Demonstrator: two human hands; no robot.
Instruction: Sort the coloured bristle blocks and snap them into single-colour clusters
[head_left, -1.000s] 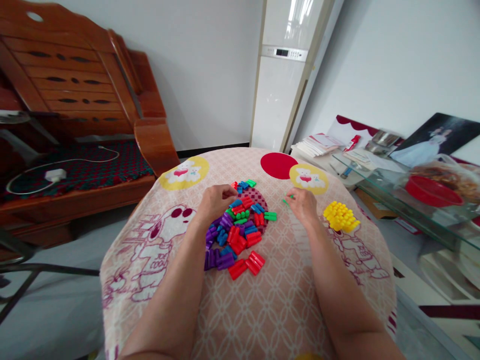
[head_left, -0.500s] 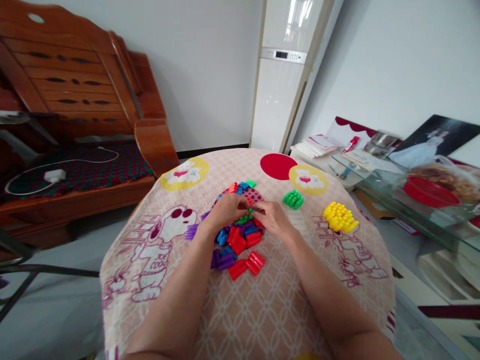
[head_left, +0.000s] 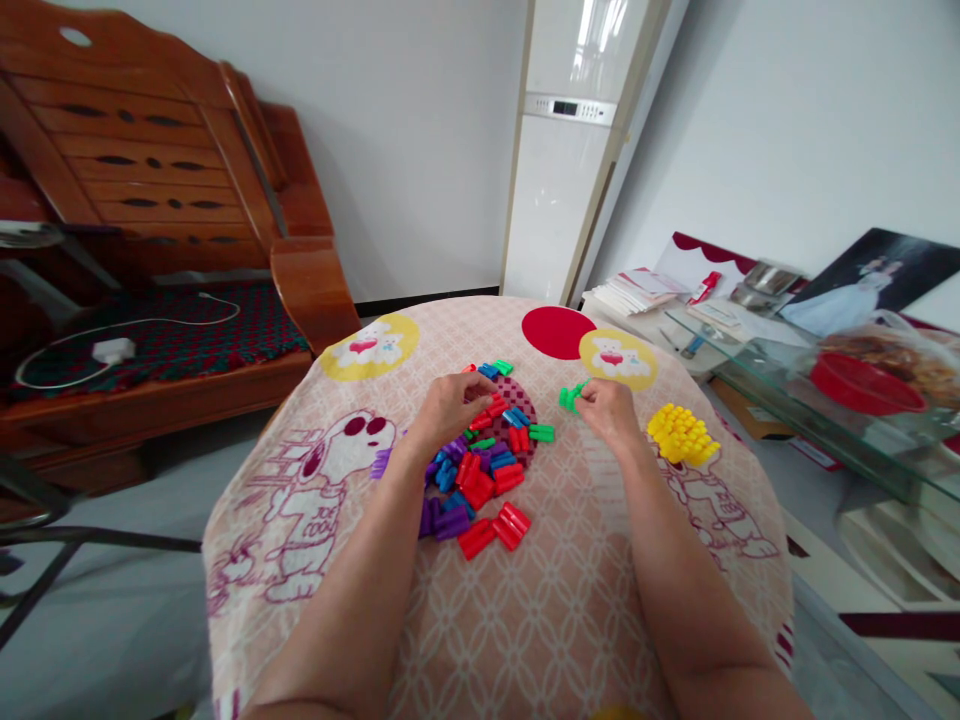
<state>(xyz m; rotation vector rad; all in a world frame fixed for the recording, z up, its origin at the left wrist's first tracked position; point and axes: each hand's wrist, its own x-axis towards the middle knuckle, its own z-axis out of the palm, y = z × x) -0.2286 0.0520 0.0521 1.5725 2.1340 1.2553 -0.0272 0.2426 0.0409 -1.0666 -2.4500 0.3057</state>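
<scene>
Firstly, at the far left, we see a wooden bench, and on its knitted cover lies a white charger with its cable. Next to it comes the round table, which wears a printed cloth. Over the left part of the block pile we find the left hand, palm down, with its fingers bent beside some red blocks; whether it grasps one, we cannot tell. Purple blocks and blue ones lie mixed in the same pile, below this hand. Behind the table stands a tall white unit. Further right, a small group of green blocks sits apart from the pile, and the right hand has its fingertips there — if they pinch a piece or only touch it, we cannot tell. Then we notice yellow blocks, gathered closely near the right forearm, and lastly a red bowl on the glass shelf.
</scene>
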